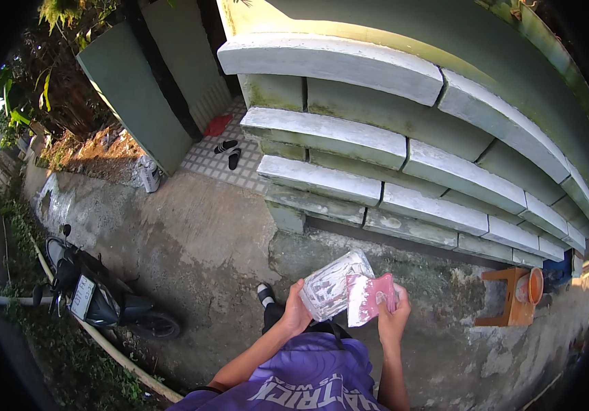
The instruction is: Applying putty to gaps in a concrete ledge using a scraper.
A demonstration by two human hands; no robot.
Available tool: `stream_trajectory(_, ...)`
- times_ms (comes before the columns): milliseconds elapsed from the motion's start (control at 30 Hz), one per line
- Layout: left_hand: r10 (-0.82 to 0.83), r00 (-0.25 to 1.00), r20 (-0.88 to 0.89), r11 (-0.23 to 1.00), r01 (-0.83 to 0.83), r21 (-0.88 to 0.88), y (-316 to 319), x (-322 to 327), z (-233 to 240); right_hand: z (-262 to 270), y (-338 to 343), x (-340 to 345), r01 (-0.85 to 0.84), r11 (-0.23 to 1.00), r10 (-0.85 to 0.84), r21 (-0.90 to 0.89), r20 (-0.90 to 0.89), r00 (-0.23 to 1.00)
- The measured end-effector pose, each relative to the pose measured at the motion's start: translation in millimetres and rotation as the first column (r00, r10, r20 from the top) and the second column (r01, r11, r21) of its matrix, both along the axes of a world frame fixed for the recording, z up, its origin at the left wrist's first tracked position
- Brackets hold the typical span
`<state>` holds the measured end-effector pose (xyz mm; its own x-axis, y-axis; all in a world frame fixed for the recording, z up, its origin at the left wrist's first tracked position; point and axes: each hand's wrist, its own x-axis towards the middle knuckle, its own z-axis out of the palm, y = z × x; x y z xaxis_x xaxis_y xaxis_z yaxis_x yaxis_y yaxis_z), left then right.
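Observation:
My left hand [296,310] grips the left edge of a shallow rectangular tray [331,287], smeared with a white coating. In my right hand [395,312] is a pink, flat spreader [364,298] with white material along its left part; my thumb lies on its face. The spreader overlaps the tray's right side in this view, and whether they touch cannot be told. Beyond my hands rises a green wall with white-topped stepped ledges [325,177], divided by dark vertical gaps.
A motorbike [114,303] stands at the left beside a pale pipe [120,354]. An orange stool [505,303] with a bucket [530,286] is at the right. Black sandals [230,153] lie on tiles by an open door [130,97]; a white container [149,177] stands nearby.

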<state>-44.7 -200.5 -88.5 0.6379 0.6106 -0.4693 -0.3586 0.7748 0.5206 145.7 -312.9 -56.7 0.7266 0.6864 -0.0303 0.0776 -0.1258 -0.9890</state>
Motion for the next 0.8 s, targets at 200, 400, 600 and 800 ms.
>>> stream_trajectory(200, 0.055, 0.997, 0.045, 0.998, -0.055, -0.001, 13.5, -8.9, 3.6, 30.9, 9.2, -6.8, 0.011, 0.994, 0.001, 0.109, -0.108, 0.994)
stream_trajectory(400, 0.012, 0.998, 0.057, 0.997, -0.016, 0.073, 31.8, -14.4, 5.3, 65.3, 36.5, -20.4, -0.001, 0.999, 0.014, -0.035, 0.358, 0.933)
stream_trajectory(600, 0.011, 0.999, 0.037, 0.988, -0.017, 0.154, 37.7, -16.0, 17.9, 73.0, 65.2, -43.7, 0.056, 0.992, -0.001, -0.115, 0.429, 0.903)
stream_trajectory(800, -0.040, 0.999, 0.020, 0.975, 0.035, 0.220, 57.4, -23.4, 15.6, 63.5, 81.7, -50.7, 0.074, 0.991, -0.002, -0.115, 0.533, 0.846)
